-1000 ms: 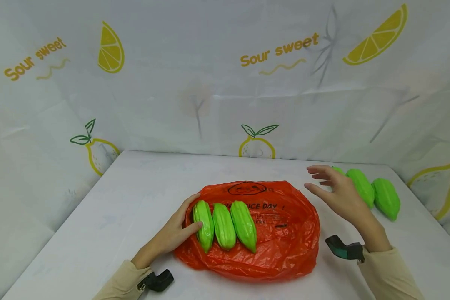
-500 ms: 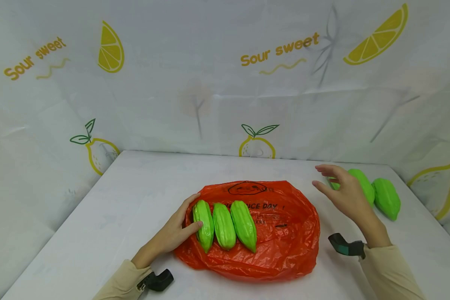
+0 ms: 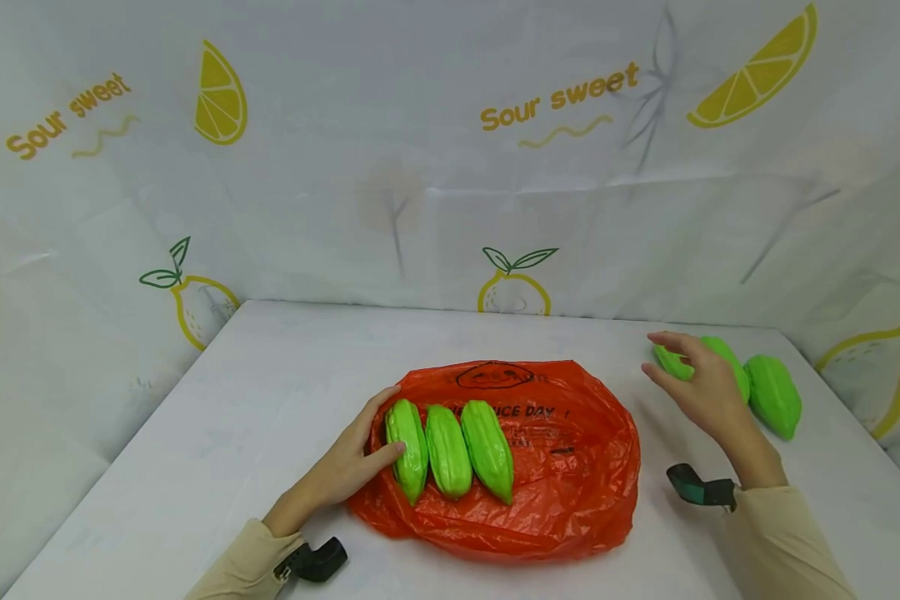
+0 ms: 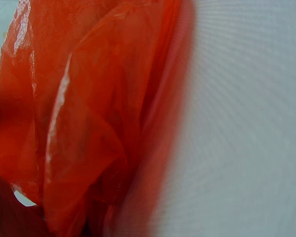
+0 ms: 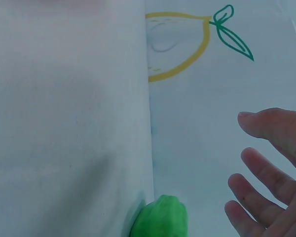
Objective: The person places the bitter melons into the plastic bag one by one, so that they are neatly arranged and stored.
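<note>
A crumpled red plastic bag [image 3: 570,492] with black print lies on the white table. Three glossy green ribbed fruits lie side by side on it: a left one [image 3: 407,450], a middle one [image 3: 448,454] and a right one [image 3: 489,454]. At the bag's left edge my left hand [image 3: 348,458] holds the plastic, its thumb lying over the left fruit; its other fingers are partly hidden. My right hand [image 3: 701,392] hovers by the far right, fingers spread and bent, holding nothing. Beside and behind it are a matte green fruit [image 3: 671,360], a partly covered second and a third [image 3: 772,396].
A white cloth backdrop [image 3: 390,167] printed with lemons and lettering rises behind the table [image 3: 217,433] and along both sides. Each wrist carries a black camera mount, such as the right mount [image 3: 701,487].
My right hand has moved right, toward the matte green fruits, uncovering more of the leftmost one and covering part of the middle one. My left hand, the bag and its fruits have stayed still.
</note>
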A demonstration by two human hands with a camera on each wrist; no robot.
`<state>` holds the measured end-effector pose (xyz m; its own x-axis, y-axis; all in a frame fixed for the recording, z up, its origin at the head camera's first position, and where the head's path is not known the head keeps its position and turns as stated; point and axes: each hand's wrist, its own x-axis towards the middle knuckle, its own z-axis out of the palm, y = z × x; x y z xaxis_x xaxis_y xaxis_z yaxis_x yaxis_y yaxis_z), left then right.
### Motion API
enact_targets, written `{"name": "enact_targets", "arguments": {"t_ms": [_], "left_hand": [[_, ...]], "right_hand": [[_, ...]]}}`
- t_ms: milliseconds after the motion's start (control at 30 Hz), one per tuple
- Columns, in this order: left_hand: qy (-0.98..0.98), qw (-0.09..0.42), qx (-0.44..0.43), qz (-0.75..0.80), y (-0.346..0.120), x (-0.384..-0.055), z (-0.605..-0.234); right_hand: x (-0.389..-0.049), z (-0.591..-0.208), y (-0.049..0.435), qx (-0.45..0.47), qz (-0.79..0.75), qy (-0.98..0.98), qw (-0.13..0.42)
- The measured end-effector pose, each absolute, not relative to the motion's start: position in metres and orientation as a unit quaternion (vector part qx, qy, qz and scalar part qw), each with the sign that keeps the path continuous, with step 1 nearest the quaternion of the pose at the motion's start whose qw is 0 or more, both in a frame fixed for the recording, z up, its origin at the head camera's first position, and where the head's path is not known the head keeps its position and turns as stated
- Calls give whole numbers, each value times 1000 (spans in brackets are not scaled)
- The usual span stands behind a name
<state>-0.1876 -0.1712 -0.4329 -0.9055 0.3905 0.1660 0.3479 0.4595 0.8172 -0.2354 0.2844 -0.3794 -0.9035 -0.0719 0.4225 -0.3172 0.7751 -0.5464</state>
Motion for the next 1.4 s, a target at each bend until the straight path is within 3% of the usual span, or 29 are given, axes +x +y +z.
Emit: {"name": "enact_targets", "arguments": {"t_ms": [1067,1400], "left_hand": [[850,24,224,476,-172,-189,-435],[855,19,221,470,-172,-189,-436]], "right_hand": [[-246,-409,320,51,293,-937,182],[-249,-414,324,26,278,-947,156]]}}
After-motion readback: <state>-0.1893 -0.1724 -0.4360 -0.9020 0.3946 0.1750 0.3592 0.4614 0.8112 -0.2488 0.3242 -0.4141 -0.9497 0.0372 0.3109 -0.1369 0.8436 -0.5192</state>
